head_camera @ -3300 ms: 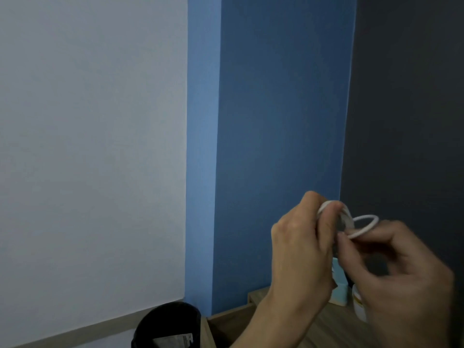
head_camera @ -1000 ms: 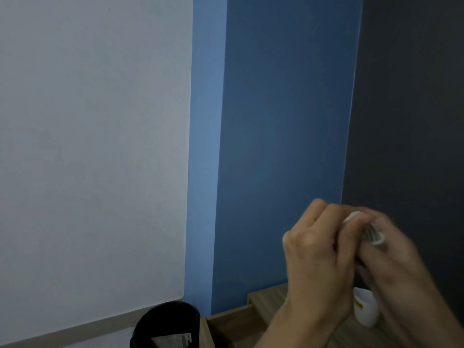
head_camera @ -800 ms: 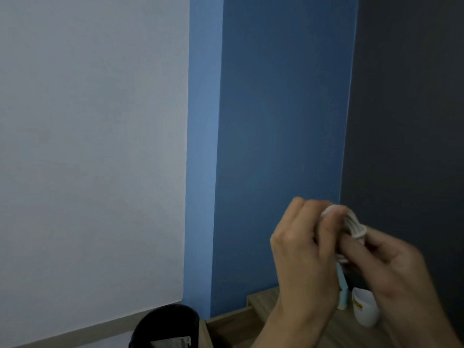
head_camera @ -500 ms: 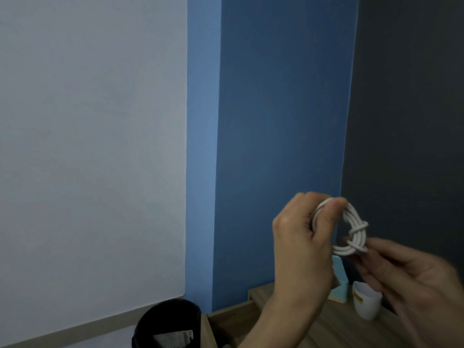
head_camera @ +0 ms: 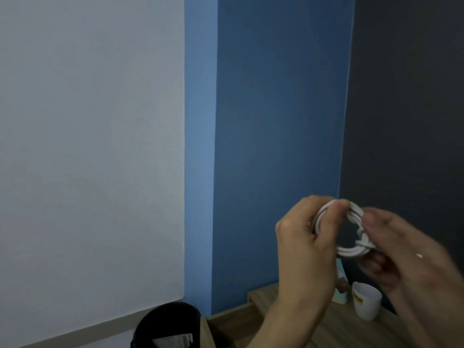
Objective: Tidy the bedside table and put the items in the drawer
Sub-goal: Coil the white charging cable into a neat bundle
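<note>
1. A black bin (head_camera: 167, 327) is sitting at the bottom edge, left of the bench (head_camera: 334, 330), against a pale wall (head_camera: 90, 146); something pale is showing inside it, too dim to name.
2. A blue wall (head_camera: 276, 121) is rising behind the bench, and a dark wall (head_camera: 406, 109) is standing to its right.
3. The left hand (head_camera: 305, 247) is being held up above the bench, its thumb and fingers pinching the upper left part of the cable (head_camera: 351, 251).
4. The cable is white and thin, wound into a small round coil of several turns, with a short wrap crossing the strands on its right side. It is hanging in the air between the two hands, well above the bench.
5. A pale blue box (head_camera: 342, 285) is standing upright on the bench, mostly hidden behind the left hand and the coil.
6. A white cup (head_camera: 366, 303) with a yellow mark is standing just right of the box, partly covered by the right hand.
7. The right hand (head_camera: 411, 249) is blurred; its fingers are touching the coil's right side near the wrap, but I cannot tell whether they are gripping it.
</note>
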`<action>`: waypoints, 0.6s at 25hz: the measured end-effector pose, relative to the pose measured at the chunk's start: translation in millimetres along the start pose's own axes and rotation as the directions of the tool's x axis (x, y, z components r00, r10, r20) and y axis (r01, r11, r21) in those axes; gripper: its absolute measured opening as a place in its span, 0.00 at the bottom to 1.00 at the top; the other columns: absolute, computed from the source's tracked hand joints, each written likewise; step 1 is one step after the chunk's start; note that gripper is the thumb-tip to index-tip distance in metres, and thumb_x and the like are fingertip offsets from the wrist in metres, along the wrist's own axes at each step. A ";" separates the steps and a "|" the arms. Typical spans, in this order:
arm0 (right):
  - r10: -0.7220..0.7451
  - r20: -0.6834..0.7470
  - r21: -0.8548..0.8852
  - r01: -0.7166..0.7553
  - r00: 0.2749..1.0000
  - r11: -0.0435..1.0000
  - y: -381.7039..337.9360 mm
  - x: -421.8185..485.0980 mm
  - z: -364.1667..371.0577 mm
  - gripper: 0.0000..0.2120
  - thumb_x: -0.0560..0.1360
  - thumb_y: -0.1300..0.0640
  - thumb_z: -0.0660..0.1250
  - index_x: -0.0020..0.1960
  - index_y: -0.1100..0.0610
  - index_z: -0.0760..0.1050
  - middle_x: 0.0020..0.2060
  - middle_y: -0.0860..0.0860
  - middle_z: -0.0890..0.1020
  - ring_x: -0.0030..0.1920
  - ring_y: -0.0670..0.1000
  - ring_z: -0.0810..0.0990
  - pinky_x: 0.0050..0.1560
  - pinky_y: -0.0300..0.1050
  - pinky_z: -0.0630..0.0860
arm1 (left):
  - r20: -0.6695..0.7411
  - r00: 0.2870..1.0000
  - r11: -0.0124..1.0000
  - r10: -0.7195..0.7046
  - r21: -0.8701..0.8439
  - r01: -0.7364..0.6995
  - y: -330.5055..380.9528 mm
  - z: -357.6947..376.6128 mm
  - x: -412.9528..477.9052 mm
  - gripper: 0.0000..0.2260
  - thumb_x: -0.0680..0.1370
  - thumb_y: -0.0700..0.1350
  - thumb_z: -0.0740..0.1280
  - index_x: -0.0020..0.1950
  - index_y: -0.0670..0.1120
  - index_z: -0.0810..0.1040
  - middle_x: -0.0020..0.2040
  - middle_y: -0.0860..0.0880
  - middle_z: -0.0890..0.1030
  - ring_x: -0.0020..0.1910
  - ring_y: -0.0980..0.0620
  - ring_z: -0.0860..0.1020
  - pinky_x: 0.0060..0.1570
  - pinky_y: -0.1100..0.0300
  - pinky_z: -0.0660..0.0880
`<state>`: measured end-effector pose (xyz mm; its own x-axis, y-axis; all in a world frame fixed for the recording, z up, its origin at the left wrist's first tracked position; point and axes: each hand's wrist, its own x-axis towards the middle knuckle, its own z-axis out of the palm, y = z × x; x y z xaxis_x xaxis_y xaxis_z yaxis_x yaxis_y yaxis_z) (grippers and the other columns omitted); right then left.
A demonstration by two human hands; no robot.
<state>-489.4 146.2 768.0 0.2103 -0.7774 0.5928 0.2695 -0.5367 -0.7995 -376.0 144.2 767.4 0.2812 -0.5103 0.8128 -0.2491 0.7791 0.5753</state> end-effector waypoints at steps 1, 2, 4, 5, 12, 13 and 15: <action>-0.022 0.044 -0.054 0.024 0.999 0.998 -5.7 0.5 4.7 0.33 0.45 0.28 0.73 0.42 0.48 0.83 0.25 0.54 0.76 0.25 0.43 0.72 0.26 0.30 0.70 | 0.020 1.000 1.000 0.012 0.008 -0.012 0.3 -1.9 0.6 0.09 0.75 0.51 0.64 0.40 0.48 0.81 0.33 0.57 0.76 0.31 0.63 0.72 0.34 0.69 0.68; -0.055 0.067 -0.148 0.065 0.996 0.987 -11.6 -0.6 7.3 0.31 0.47 0.25 0.69 0.43 0.43 0.83 0.28 0.57 0.79 0.27 0.43 0.74 0.28 0.31 0.72 | 0.042 0.999 1.000 0.021 0.019 -0.022 0.4 -3.8 1.4 0.10 0.74 0.52 0.63 0.41 0.49 0.81 0.34 0.57 0.77 0.32 0.63 0.72 0.35 0.68 0.68; -0.155 0.029 -0.376 0.154 0.987 0.914 -21.2 -2.5 9.6 0.24 0.53 0.22 0.60 0.40 0.33 0.80 0.31 0.48 0.82 0.28 0.38 0.77 0.28 0.25 0.71 | 0.075 0.997 0.999 0.023 0.025 -0.025 3.2 -8.2 2.5 0.10 0.74 0.52 0.63 0.41 0.49 0.81 0.34 0.57 0.77 0.32 0.63 0.72 0.34 0.69 0.68; -0.207 0.021 -0.468 0.192 0.978 0.862 -23.9 -3.3 9.4 0.21 0.56 0.22 0.57 0.39 0.31 0.79 0.30 0.42 0.82 0.29 0.37 0.77 0.27 0.23 0.69 | 0.088 0.996 1.000 0.016 0.015 -0.018 5.0 -10.4 2.1 0.10 0.74 0.52 0.63 0.40 0.50 0.81 0.33 0.58 0.76 0.32 0.63 0.72 0.34 0.69 0.68; -0.273 -0.026 -0.508 0.223 0.962 0.832 -15.1 -3.1 0.0 0.22 0.64 0.25 0.55 0.39 0.39 0.79 0.30 0.39 0.81 0.30 0.37 0.76 0.28 0.24 0.68 | 0.295 0.948 0.960 -0.118 -0.210 0.185 4.7 -35.4 -8.6 0.10 0.75 0.43 0.65 0.55 0.48 0.77 0.37 0.50 0.76 0.35 0.54 0.76 0.30 0.64 0.75; -0.283 -0.048 -0.485 0.225 0.958 0.845 -13.4 -3.2 -0.7 0.21 0.65 0.26 0.56 0.39 0.39 0.79 0.30 0.40 0.81 0.29 0.37 0.76 0.28 0.24 0.68 | 0.355 0.923 0.940 -0.147 -0.239 0.242 3.2 -39.6 -9.7 0.10 0.73 0.41 0.66 0.54 0.45 0.77 0.37 0.47 0.77 0.35 0.51 0.76 0.29 0.63 0.75; -0.310 -0.101 -0.452 0.234 0.945 0.861 -8.4 -3.1 -2.3 0.18 0.66 0.29 0.58 0.38 0.39 0.78 0.30 0.46 0.79 0.27 0.38 0.74 0.26 0.24 0.67 | 0.408 0.897 0.938 -0.172 -0.211 0.276 -1.6 -45.1 -12.4 0.06 0.72 0.37 0.67 0.48 0.42 0.78 0.35 0.44 0.78 0.31 0.52 0.77 0.28 0.63 0.76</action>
<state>-494.5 152.4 772.7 0.0201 -0.6016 0.7985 -0.1430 -0.7922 -0.5933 -337.2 165.7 752.2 -0.0830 -0.7404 0.6671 0.0400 0.6664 0.7446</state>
